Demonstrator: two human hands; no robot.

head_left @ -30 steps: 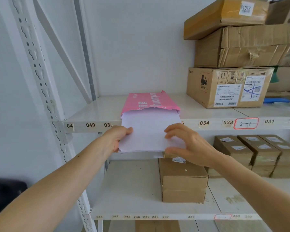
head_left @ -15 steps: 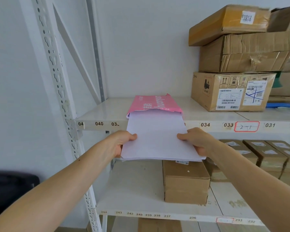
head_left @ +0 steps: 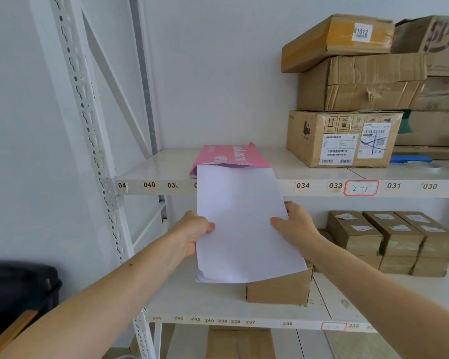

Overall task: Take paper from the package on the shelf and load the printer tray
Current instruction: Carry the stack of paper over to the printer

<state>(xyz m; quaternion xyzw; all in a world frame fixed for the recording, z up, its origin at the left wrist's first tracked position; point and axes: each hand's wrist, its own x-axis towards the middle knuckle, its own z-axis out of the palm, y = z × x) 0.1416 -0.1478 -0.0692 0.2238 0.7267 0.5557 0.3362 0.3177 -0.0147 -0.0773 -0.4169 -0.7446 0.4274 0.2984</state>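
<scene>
Both hands [head_left: 195, 233] [head_left: 294, 226] pinch paper stack [head_left: 241, 224] | top edge hidden in pink package [head_left: 231, 156] | under-fingers unseen

- paper stack [head_left: 244, 224]: plain white, faint lilac cast; no print
- package [head_left: 231, 156]: pink wrapper, white lettering; purplish inside the open mouth
- shelf [head_left: 283, 187]: off-white metal; front lip carries small tan labels with black digits; one red-outlined tag [head_left: 361, 188] with handwritten marks
- upright post [head_left: 88, 125]: white, punched with a repeating slot pattern
- cardboard boxes [head_left: 358, 86]: brown; top one yellower, white "1012" sticker
- labelled box [head_left: 342, 138]: tan, black handling icons, white barcode labels; blue pen scrawl across one
- small boxes [head_left: 394, 239]: darker brown, white stickers on top
- wall [head_left: 218, 60]: plain pale grey
</scene>
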